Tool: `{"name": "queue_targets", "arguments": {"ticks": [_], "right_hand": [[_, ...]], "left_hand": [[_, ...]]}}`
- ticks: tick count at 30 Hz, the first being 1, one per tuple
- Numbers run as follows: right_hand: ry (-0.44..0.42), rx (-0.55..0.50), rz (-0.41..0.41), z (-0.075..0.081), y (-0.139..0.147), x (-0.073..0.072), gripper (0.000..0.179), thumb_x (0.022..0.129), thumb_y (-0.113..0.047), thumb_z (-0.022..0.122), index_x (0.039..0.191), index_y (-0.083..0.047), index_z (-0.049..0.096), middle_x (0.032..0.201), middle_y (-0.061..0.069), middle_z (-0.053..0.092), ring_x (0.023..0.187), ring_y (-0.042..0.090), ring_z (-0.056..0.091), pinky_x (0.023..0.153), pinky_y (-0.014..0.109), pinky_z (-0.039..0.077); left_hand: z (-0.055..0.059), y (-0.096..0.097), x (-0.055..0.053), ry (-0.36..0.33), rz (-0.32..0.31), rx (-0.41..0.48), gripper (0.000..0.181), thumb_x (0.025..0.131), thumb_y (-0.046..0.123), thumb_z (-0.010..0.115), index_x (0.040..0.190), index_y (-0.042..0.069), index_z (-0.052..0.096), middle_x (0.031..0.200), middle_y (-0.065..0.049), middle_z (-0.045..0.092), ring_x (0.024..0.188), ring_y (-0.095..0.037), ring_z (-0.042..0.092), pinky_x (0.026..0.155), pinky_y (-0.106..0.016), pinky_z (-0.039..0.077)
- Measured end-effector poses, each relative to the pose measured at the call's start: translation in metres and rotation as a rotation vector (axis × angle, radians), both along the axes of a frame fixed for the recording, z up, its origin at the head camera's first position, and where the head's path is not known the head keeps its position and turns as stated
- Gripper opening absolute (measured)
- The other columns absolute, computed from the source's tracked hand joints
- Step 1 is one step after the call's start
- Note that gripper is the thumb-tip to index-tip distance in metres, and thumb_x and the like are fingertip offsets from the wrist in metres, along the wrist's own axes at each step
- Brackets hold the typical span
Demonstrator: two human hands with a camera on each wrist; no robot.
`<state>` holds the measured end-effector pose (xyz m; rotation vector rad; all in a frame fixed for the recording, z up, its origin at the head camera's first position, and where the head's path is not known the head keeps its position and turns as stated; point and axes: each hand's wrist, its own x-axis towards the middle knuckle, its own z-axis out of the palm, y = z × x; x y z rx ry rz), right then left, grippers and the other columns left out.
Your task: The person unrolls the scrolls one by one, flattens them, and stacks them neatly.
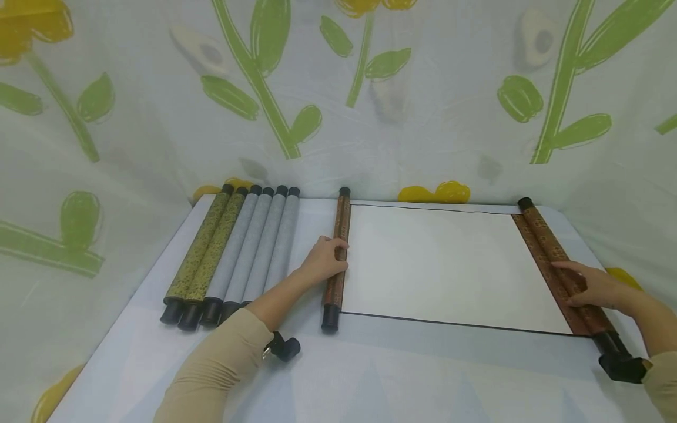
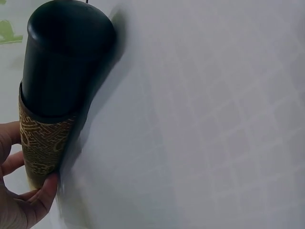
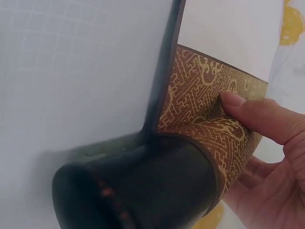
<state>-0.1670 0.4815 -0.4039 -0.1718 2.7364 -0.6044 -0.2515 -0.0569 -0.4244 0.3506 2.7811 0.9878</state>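
Note:
A scroll with blank white paper [image 1: 439,264] lies unrolled across the table, with brown gold-patterned brocade at its ends. My left hand [image 1: 324,259] grips the left roller [image 1: 333,291] near its middle; in the left wrist view its black end cap [image 2: 66,71] points toward the camera. On the other side my right hand [image 1: 605,288] holds the thicker right roller [image 1: 545,235], thumb on the brocade [image 3: 195,86] and the other fingers behind the roll. A black end cap [image 3: 152,176] fills the lower part of the right wrist view.
Left of the scroll, two green-patterned rolled scrolls [image 1: 208,252] and several pale grey ones [image 1: 259,247] lie side by side, all with black end caps. A flower-printed cloth [image 1: 423,129] hangs behind the white table [image 1: 396,376]. Each wrist wears a black camera [image 1: 285,348].

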Motion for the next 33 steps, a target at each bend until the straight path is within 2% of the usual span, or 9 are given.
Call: {"name": "queue_targets", "arguments": {"ticks": [6, 11, 19, 25, 33], "right_hand": [[0.007, 0.033, -0.007, -0.001, 0.003, 0.001, 0.084, 0.074, -0.01, 0.073, 0.137, 0.011, 0.022, 0.129, 0.051, 0.023, 0.11, 0.067, 0.03, 0.079, 0.07, 0.039], [0.019, 0.053, -0.015, -0.003, 0.006, 0.002, 0.081, 0.073, -0.005, 0.073, 0.134, 0.014, 0.023, 0.127, 0.051, 0.022, 0.108, 0.067, 0.03, 0.078, 0.07, 0.039], [0.005, 0.04, -0.056, -0.002, 0.012, 0.001, 0.082, 0.073, -0.001, 0.07, 0.136, 0.013, 0.019, 0.127, 0.052, 0.019, 0.108, 0.068, 0.029, 0.078, 0.068, 0.041], [-0.015, 0.033, -0.071, -0.003, 0.014, -0.001, 0.083, 0.073, 0.0, 0.069, 0.136, 0.013, 0.017, 0.128, 0.053, 0.017, 0.108, 0.069, 0.026, 0.08, 0.07, 0.038], [-0.002, 0.055, -0.061, -0.002, 0.014, -0.003, 0.081, 0.075, 0.002, 0.067, 0.137, 0.014, 0.017, 0.127, 0.053, 0.018, 0.107, 0.071, 0.027, 0.079, 0.072, 0.037]], "left_hand": [[0.001, -0.001, -0.001, -0.03, -0.001, -0.001, 0.038, 0.08, 0.015, 0.063, 0.118, 0.011, 0.064, 0.122, -0.021, 0.048, 0.1, -0.029, 0.053, 0.082, -0.042, 0.049], [0.002, -0.002, -0.001, -0.035, 0.016, -0.004, 0.037, 0.081, 0.017, 0.059, 0.117, 0.012, 0.065, 0.125, -0.022, 0.048, 0.104, -0.03, 0.052, 0.085, -0.044, 0.047], [-0.002, -0.006, 0.003, -0.001, 0.009, 0.042, 0.04, 0.079, 0.021, 0.073, 0.117, 0.014, 0.065, 0.125, -0.019, 0.049, 0.11, -0.03, 0.052, 0.09, -0.045, 0.046], [-0.004, -0.005, 0.003, 0.017, 0.002, 0.075, 0.038, 0.077, 0.015, 0.072, 0.115, 0.012, 0.065, 0.119, -0.017, 0.053, 0.107, -0.028, 0.052, 0.09, -0.044, 0.046], [-0.001, -0.002, 0.002, 0.013, 0.006, 0.093, 0.038, 0.078, 0.013, 0.071, 0.116, 0.01, 0.065, 0.119, -0.016, 0.054, 0.106, -0.027, 0.051, 0.09, -0.043, 0.046]]}}
